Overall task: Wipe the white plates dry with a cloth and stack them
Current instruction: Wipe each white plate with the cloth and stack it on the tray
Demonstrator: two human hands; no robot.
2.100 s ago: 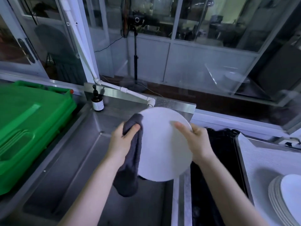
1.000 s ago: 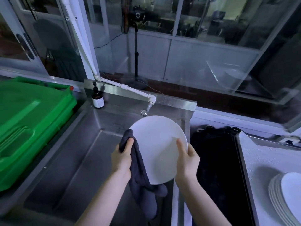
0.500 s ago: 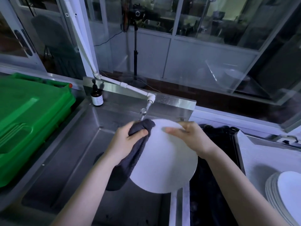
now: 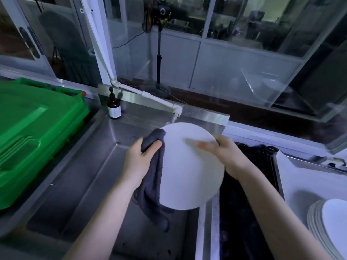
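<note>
Forearms come up from the lower edge toward a white plate (image 4: 189, 175), which is held tilted on edge over the steel sink (image 4: 75, 184) and between the two hands. The left hand (image 4: 139, 162) is at the plate's upper left rim and pinches a dark grey cloth (image 4: 154, 181) against it, thumb on top of the fabric. The cloth's loose tail dangles past the plate's lower edge. The right hand (image 4: 225, 154) grips the upper right rim, with one digit laid across the near face and pointing left; motion blur hides the fingers behind. At the lower right, well apart from the hands, a stack of plates (image 4: 317, 228) sits on a white-covered counter (image 4: 300, 182). A black basin (image 4: 244, 203) lies between that counter and the sink. A green plastic bin (image 4: 37, 128) fills the left side. Farther back, a brown pump bottle (image 4: 114, 107) stands on the sink's rear ledge, and a white tap pipe (image 4: 159, 101) ends just above the plate's top edge, before the glass partitions. A second ago both hands were on the plate's lower sides; now they are near its top, much as half a second ago. Since then the cloth has swung from along the left forearm to hang straight down.
</note>
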